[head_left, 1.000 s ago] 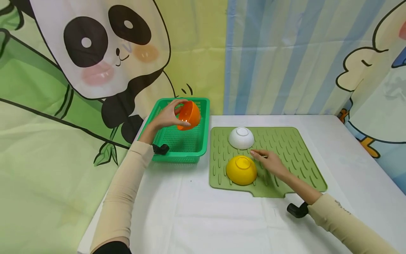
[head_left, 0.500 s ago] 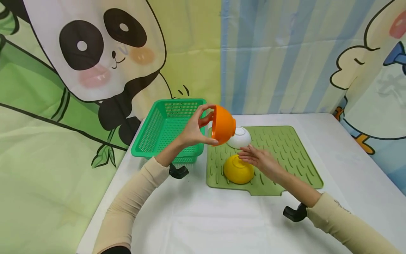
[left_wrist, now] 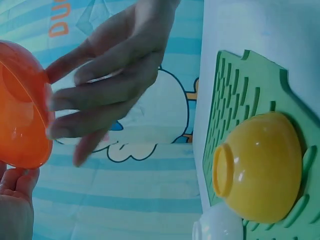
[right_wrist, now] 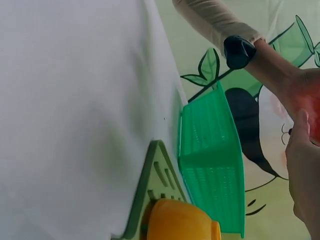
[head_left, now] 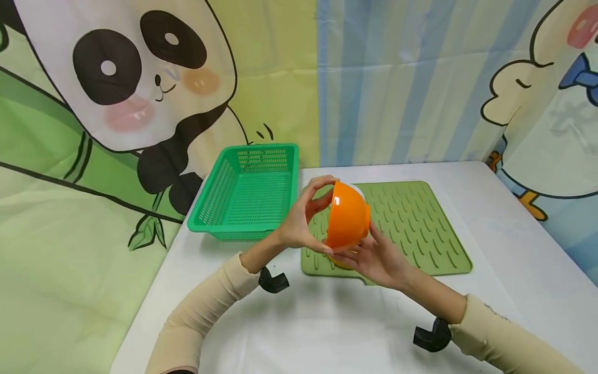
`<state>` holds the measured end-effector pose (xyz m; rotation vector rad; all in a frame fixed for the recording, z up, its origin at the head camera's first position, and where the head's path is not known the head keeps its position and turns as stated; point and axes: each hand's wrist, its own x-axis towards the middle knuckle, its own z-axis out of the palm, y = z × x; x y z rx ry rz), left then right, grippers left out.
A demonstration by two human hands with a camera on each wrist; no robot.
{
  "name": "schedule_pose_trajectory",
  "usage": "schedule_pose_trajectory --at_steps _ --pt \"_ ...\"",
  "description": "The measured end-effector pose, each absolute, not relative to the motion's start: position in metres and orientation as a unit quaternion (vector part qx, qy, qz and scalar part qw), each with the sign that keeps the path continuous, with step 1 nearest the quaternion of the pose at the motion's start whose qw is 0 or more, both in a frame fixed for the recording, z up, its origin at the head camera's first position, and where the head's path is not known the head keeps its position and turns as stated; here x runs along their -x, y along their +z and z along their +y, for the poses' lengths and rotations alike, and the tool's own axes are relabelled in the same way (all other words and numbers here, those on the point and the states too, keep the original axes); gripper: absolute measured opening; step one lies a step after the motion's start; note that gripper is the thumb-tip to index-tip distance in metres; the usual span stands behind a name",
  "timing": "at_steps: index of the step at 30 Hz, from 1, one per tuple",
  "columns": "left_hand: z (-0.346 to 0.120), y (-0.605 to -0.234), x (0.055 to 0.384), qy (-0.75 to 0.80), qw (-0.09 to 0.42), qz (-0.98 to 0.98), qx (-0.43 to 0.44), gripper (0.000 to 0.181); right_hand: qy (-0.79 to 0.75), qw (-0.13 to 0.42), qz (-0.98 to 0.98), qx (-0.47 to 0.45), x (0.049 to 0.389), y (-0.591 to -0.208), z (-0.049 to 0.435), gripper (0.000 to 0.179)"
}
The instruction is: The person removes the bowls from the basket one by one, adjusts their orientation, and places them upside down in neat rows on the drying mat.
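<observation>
An orange bowl (head_left: 347, 217) is held up on its side, its foot facing right in the head view. My left hand (head_left: 306, 215) grips it by the rim, thumb below and fingers above. Under the bowl's lower right side, my right hand (head_left: 376, 257) has its fingers extended; the left wrist view shows its fingertips (left_wrist: 59, 102) right at the orange rim. Below, a yellow bowl (left_wrist: 262, 167) lies upside down on the green mat (head_left: 416, 228), mostly hidden in the head view. A white bowl (left_wrist: 220, 222) is next to it, largely covered by the orange one in the head view.
A green plastic basket (head_left: 257, 195) with perforated sides stands at the back left of the white-covered table (head_left: 299, 327). Behind the table hangs a cartoon-printed curtain (head_left: 383, 78). Each wrist carries a black camera mount (head_left: 273, 280).
My left hand has brought the orange bowl from over the basket rightward and nearer, to above the mat. My right hand has left the yellow bowl and come to the orange bowl's underside.
</observation>
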<state>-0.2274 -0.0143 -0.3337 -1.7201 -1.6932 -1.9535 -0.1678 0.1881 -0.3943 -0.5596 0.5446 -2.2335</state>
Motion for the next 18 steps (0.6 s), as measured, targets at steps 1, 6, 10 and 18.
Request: schedule_pose_trajectory --at_steps 1,6,10,18 --pt "-0.014 -0.335 0.226 -0.631 0.016 -0.542 0.555 0.113 -0.874 0.379 0.206 0.226 0.166 -0.395 0.188 0.058" --pt "-0.012 -0.344 0.224 -0.635 0.008 -0.537 0.556 0.113 -0.874 0.381 0.193 0.23 0.163 -0.398 0.187 0.051" --pt "-0.012 -0.35 0.225 -0.638 0.002 -0.534 0.555 0.113 -0.878 0.377 0.198 0.218 0.163 -0.4 0.187 0.048" --pt "-0.012 -0.354 0.229 -0.642 -0.001 -0.531 0.553 0.113 -0.88 0.359 0.219 0.218 0.165 -0.402 0.189 0.048"
